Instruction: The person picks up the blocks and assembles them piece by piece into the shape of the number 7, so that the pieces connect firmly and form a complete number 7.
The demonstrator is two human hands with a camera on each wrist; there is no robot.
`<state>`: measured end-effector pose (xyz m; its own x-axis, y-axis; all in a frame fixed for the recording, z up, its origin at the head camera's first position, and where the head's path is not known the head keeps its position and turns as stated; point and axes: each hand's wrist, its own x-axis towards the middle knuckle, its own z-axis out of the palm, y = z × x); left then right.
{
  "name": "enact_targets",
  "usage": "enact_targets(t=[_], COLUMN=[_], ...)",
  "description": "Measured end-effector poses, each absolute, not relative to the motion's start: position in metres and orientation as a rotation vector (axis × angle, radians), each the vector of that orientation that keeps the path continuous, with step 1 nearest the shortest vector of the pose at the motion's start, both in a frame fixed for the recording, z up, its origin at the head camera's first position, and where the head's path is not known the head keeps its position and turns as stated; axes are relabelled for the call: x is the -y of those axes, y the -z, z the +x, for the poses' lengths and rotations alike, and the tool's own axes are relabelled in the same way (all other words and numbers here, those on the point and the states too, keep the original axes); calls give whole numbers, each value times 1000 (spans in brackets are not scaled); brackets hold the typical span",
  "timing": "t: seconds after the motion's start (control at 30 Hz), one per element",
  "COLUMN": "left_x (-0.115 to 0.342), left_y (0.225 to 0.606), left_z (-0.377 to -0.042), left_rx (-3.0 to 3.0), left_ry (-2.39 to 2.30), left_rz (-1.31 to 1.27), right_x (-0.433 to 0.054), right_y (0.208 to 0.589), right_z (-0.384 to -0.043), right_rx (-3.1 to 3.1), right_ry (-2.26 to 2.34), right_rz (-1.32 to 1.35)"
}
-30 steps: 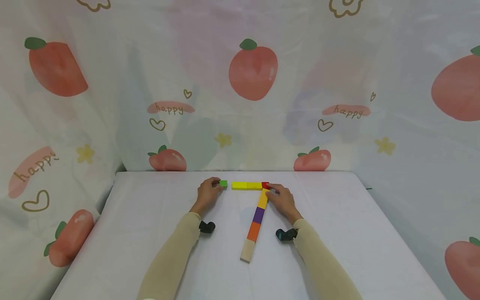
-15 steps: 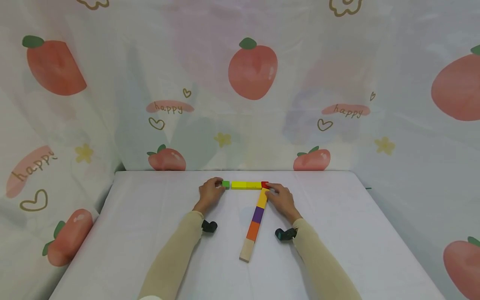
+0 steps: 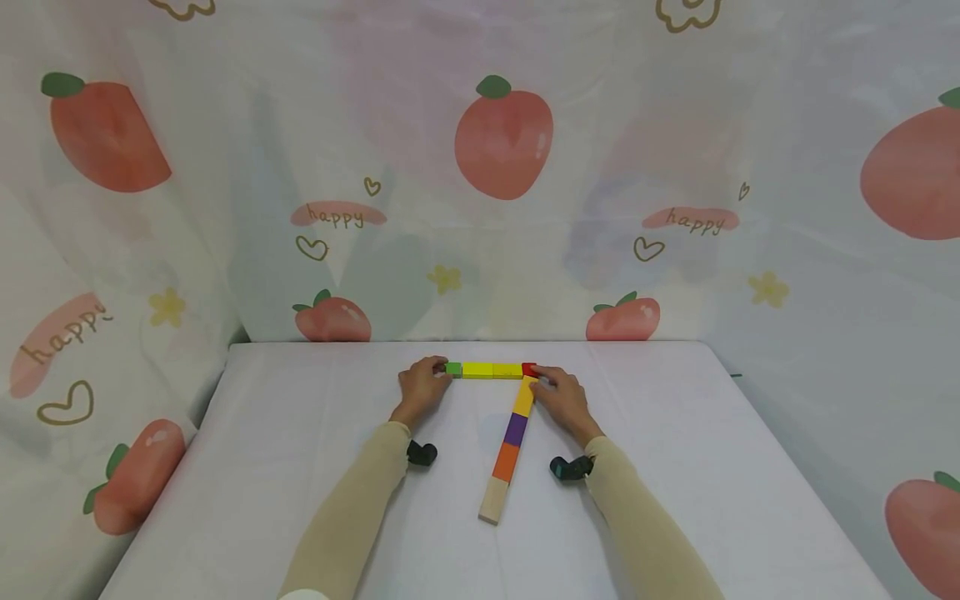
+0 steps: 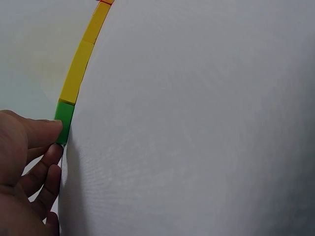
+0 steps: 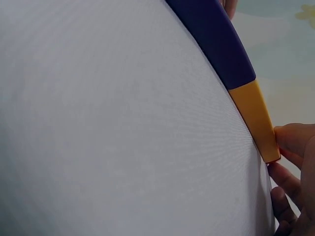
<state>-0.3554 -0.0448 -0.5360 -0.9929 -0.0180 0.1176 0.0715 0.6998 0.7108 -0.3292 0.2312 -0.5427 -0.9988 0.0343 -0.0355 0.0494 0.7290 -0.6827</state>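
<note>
At the back of the table, my left hand (image 3: 422, 389) pinches a small green block (image 3: 453, 370) between thumb and fingers. The green block meets the left end of a row of two bright yellow blocks (image 3: 478, 370). A red block (image 3: 529, 369) sits at the row's right end, partly covered by the fingers of my right hand (image 3: 564, 402). That hand's thumb lies against the side of an orange-yellow block (image 5: 256, 120), its fingers curled at the red block. From there a slanting line runs toward me: a purple block (image 3: 515, 429), an orange block (image 3: 506, 461) and a plain wooden block (image 3: 493, 500).
A white cloth covers the table (image 3: 637, 517). Behind it hangs a fruit-print curtain (image 3: 420, 150), which also lines both sides. Black wrist cameras (image 3: 573, 468) hang under both forearms, close over the cloth.
My left hand has moved right with the green block, closing the gap to the yellow blocks. The right hand and the slanting line of blocks have stayed in place.
</note>
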Motion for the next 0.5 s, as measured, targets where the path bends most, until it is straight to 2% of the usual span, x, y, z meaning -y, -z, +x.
enact_targets(t=[0.5], left_x=[43], left_y=[539], left_z=[-356], left_rx=[2798], left_ry=[1150], left_rz=[-50], right_x=[-231], right_y=[544], right_z=[-330], right_rx=[-2877], right_ry=[1159], right_rz=[114])
